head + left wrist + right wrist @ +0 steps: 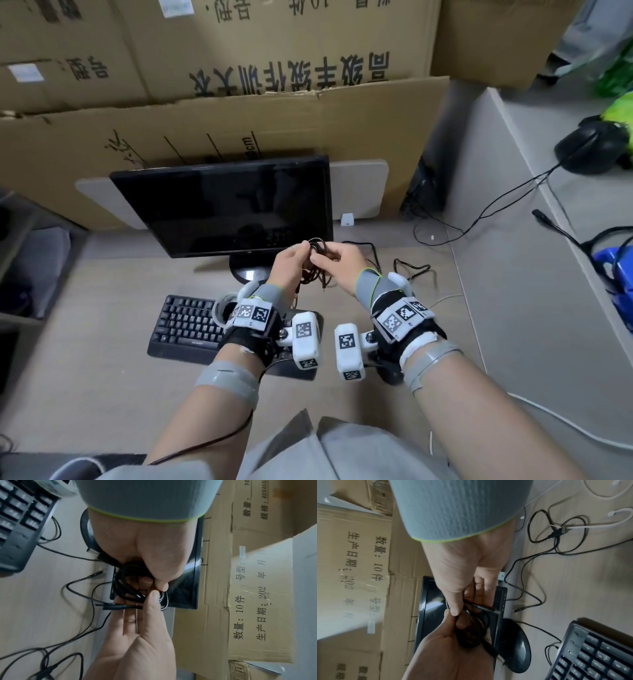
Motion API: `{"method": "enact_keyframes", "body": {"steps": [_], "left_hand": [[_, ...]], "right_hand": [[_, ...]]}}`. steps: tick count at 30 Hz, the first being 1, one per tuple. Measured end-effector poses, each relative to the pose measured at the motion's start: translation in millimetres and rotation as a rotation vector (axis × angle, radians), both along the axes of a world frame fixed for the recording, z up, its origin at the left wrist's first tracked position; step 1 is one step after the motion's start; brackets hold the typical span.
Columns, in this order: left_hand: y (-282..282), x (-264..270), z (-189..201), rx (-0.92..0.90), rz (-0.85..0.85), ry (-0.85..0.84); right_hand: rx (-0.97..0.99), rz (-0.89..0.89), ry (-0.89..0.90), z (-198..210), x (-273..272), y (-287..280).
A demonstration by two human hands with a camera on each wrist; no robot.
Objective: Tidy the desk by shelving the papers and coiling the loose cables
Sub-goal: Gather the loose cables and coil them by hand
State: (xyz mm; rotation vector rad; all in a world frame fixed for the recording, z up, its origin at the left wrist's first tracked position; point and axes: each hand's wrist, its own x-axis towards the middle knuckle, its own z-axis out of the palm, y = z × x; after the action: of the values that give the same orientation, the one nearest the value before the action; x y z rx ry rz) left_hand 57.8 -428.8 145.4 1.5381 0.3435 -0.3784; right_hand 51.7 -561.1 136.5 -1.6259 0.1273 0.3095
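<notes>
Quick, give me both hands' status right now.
Left hand: grips the coiled black cable.
Right hand: pinches the same coil, thumb against fingers.

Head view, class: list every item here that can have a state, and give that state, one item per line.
Monitor: screen dark, upright on its stand.
Black cable: partly coiled, held above the desk by both hands, plug ends dangling.
Left hand: grip closed around the coil.
Right hand: pinching the cable.
Keyboard: flat on the desk, untouched.
Loose black cable: uncoiled on the desk.
</notes>
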Motion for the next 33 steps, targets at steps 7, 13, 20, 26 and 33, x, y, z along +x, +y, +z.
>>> {"method": "enact_keyframes", "body": {"steps": [7, 13, 20, 26, 33], "left_hand": [[21.5, -8.7, 16.0, -0.214, 0.044, 0.121], [47.6, -5.8, 21.8, -0.365, 0.053, 0.185], [73.2, -7.1, 18.9, -0.213, 0.032, 0.139], [74.0, -9.5, 23.5, 0.005, -0.139, 0.102], [47.5, -18.4, 9.2, -0.038, -0.328, 0.282]], "right_hand": [[-0.366, 0.007, -0.061, 8.0, 4.9, 30.1], [-0.653, 0.089, -0.198, 14.8, 8.1, 54.0], [-0.772, 0.280, -0.112, 22.0, 2.6, 76.3], [-0.285, 0.129, -0.042, 18.0, 0.6, 64.9], [-0.017, 0.167, 0.077, -1.0, -19.4, 22.2]]}}
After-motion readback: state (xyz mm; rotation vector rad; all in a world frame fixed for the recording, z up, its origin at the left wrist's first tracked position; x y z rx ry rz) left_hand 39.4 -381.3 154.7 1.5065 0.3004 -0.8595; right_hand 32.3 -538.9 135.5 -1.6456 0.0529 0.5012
